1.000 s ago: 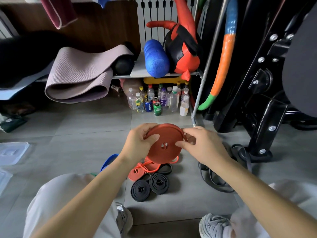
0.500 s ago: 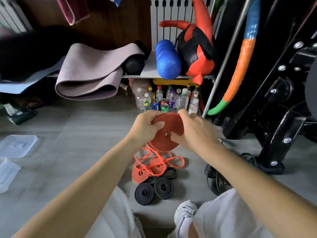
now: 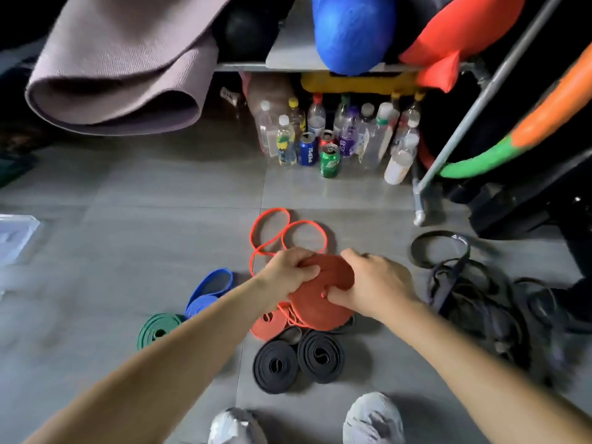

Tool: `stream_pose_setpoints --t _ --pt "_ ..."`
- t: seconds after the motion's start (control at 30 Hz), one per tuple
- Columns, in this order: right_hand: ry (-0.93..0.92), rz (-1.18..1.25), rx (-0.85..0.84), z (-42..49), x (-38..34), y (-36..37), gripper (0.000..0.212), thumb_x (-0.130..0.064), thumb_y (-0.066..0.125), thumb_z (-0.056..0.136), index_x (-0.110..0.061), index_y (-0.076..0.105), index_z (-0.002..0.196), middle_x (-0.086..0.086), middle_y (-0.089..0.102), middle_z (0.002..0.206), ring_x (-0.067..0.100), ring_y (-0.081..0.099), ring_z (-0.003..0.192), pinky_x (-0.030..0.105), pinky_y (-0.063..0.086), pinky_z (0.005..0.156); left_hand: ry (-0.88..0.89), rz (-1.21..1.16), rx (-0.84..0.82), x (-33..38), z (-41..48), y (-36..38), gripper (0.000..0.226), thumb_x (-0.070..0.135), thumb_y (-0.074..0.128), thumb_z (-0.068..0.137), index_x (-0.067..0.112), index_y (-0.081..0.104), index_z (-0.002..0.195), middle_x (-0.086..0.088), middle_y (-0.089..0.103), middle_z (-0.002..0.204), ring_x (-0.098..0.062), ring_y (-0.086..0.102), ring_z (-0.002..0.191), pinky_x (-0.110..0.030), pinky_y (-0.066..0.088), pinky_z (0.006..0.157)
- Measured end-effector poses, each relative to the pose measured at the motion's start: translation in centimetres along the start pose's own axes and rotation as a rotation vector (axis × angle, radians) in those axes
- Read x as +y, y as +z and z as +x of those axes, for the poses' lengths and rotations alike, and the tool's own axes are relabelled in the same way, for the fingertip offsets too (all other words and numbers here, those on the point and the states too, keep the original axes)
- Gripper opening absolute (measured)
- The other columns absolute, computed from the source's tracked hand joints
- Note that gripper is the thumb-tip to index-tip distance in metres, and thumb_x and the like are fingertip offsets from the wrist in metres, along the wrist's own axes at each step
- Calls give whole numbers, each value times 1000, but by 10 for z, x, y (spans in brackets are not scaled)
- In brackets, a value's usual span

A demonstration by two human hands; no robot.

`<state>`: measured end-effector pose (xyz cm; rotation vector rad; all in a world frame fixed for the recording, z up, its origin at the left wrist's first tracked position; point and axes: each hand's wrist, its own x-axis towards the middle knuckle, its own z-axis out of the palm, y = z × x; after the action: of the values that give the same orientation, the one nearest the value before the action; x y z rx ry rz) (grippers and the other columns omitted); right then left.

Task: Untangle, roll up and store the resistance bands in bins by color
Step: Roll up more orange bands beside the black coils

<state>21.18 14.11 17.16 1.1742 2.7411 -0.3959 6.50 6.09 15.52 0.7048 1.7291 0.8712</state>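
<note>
I hold a rolled red band [image 3: 320, 299] low over the floor. My left hand [image 3: 288, 274] grips its upper left edge and my right hand [image 3: 374, 283] pinches its middle and right side. Under it lie a smaller red roll [image 3: 267, 323] and a thin orange band [image 3: 282, 232] looped loosely on the floor. Two black rolls [image 3: 275, 366] [image 3: 320, 355] sit in front of my feet. To the left lie a blue band [image 3: 208, 290], partly rolled, and a green roll [image 3: 157, 328]. A tangle of dark bands [image 3: 474, 299] sprawls to the right.
Bottles and cans [image 3: 330, 139] stand under a shelf [image 3: 288, 59] that carries a folded mat [image 3: 121, 68] and a blue roller [image 3: 352, 30]. A clear plastic bin lid [image 3: 16, 235] sits at the far left. A metal pole [image 3: 474, 107] and black gym equipment stand on the right. My shoes [image 3: 371, 418] are below.
Both hands have lowered the rolled red band from chest height to just above the floor pile. The view has tilted down, bringing the blue and green bands into sight.
</note>
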Motion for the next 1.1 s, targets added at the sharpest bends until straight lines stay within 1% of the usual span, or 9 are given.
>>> stream_pose_setpoints --t 0.1,0.17,0.37,0.43,0.63,0.8,0.97,1.03,1.1 --pt "16 85 -140 22 8 55 58 -67 61 67 -28 50 109 -1 52 113 23 52 113 33 43 83 -92 -54 -32 -51 30 6 19 8 62 85 12 63 103 -13 63 93 -23 57 80 -36 51 72" --pt "4 128 -207 32 11 88 57 -63 63 68 -27 52 111 -4 54 117 20 52 115 31 40 87 -149 -136 -20 -81 45 11 26 14 65 77 13 64 103 -13 64 97 -24 58 85 -46 51 83" --pt "104 193 -368 47 10 168 70 -51 64 74 -26 36 133 1 61 121 25 60 109 33 48 78 -416 -198 11 -155 76 29 21 14 62 88 32 63 99 -9 68 105 -27 65 92 -47 53 79" --pt "100 192 -417 45 8 190 62 -50 62 75 -21 39 125 4 63 115 27 61 105 35 49 76 -433 -162 19 -171 82 34 22 15 62 88 25 64 108 -7 67 102 -24 64 88 -36 54 69" --pt "260 260 -458 47 13 224 55 -49 67 70 -17 45 107 6 61 109 29 60 104 34 45 72 -39 430 194 -203 99 29 19 18 54 91 15 65 106 -3 62 104 -22 57 98 -29 44 79" --pt "375 371 -384 48 25 228 44 -49 66 66 -21 48 95 1 63 96 29 60 95 34 45 70 327 1231 -26 -238 120 -2 72 20 75 49 22 60 119 -7 63 114 -33 60 104 -41 51 85" --pt "476 468 -398 42 39 230 42 -48 68 65 -22 52 95 -1 67 96 28 61 96 33 47 73 659 1228 -5 -230 144 -14 22 13 47 75 14 65 88 -4 59 66 -27 60 63 -35 52 63" --pt "472 497 -407 42 41 230 45 -49 67 64 -22 53 97 -2 67 96 27 62 97 34 49 75 745 1247 -74 -227 155 -15 14 7 47 75 12 60 76 -4 53 59 -26 55 54 -32 49 55" --pt "454 485 -393 46 41 229 47 -49 68 64 -22 52 99 -1 67 98 28 61 99 35 48 75 657 1156 -120 -221 160 -16 18 1 46 73 14 52 84 -6 56 67 -28 58 57 -34 48 49"
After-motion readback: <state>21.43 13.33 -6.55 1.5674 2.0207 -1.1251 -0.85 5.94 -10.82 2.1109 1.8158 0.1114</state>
